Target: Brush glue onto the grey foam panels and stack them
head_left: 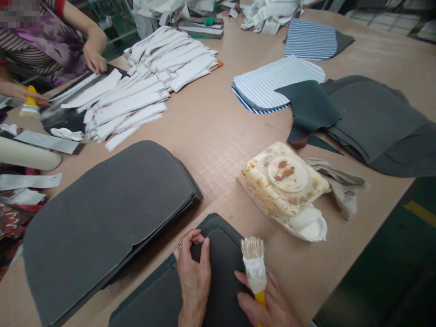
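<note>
On the table (pixel 218 136), the left hand (pixel 194 277) pinched the edge of the panel (pixel 226 268), seemingly to steady it. The right hand (pixel 269 302) was closed round the brush (pixel 255 272), its bristles up, perhaps to keep them off the panel.

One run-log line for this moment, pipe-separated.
left hand: touching dark panel | right hand: holding yellow-handled brush | nearby: stained container at right, dark stack at left
</note>
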Action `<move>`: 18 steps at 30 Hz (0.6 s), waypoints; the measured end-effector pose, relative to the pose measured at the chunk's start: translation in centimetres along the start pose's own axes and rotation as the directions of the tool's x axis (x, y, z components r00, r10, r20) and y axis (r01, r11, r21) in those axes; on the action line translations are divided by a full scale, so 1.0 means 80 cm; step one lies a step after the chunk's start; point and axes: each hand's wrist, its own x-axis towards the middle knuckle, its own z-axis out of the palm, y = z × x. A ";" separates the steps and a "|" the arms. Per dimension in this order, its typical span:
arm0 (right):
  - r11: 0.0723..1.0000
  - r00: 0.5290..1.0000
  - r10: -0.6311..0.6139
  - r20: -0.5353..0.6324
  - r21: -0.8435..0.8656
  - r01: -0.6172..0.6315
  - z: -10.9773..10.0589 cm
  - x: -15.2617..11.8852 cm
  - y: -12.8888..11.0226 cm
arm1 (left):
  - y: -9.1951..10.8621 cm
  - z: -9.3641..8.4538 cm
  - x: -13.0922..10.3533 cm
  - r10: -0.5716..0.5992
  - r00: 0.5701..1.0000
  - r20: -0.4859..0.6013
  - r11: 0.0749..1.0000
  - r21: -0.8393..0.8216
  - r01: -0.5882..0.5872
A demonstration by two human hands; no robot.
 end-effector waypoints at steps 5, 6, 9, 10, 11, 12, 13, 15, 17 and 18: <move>1.000 1.000 -0.013 -0.003 -0.021 0.013 -0.010 0.016 0.000 | -0.001 0.001 0.001 -0.014 1.000 0.003 1.000 -0.005 0.014; 0.999 0.999 -0.033 0.014 -0.027 0.033 -0.015 0.023 0.001 | -0.002 0.002 0.001 -0.011 1.000 0.003 1.000 -0.007 0.011; 0.995 0.992 -0.098 0.076 -0.028 0.100 -0.028 0.041 0.004 | -0.002 0.003 0.001 0.003 1.000 0.001 1.000 -0.006 -0.003; 0.993 0.989 -0.115 0.093 -0.023 0.118 -0.031 0.045 0.005 | -0.001 0.004 0.001 0.009 1.000 -0.001 1.000 0.002 -0.009; 0.992 0.988 -0.125 0.094 -0.018 0.128 -0.033 0.046 0.006 | -0.001 0.004 0.001 0.016 1.000 -0.001 1.000 0.015 -0.016; 0.991 0.987 -0.130 0.092 -0.012 0.132 -0.033 0.045 0.007 | 0.000 0.005 0.001 0.028 1.000 -0.001 0.999 0.031 -0.028; 0.991 0.987 -0.130 0.094 -0.004 0.131 -0.032 0.041 0.008 | 0.000 0.005 0.001 0.047 0.999 0.000 0.998 0.048 -0.047; 0.992 0.987 -0.127 0.098 0.009 0.127 -0.028 0.030 0.010 | 0.001 0.004 0.001 0.095 0.995 0.010 0.991 0.089 -0.096; 0.992 0.984 -0.126 0.128 0.014 0.125 -0.025 0.018 0.011 | 0.000 0.004 0.001 0.160 0.987 0.001 0.978 0.135 -0.158; 0.992 0.981 -0.129 0.146 0.012 0.128 -0.024 0.013 0.012 | -0.001 0.004 0.001 0.200 0.980 -0.010 0.968 0.157 -0.196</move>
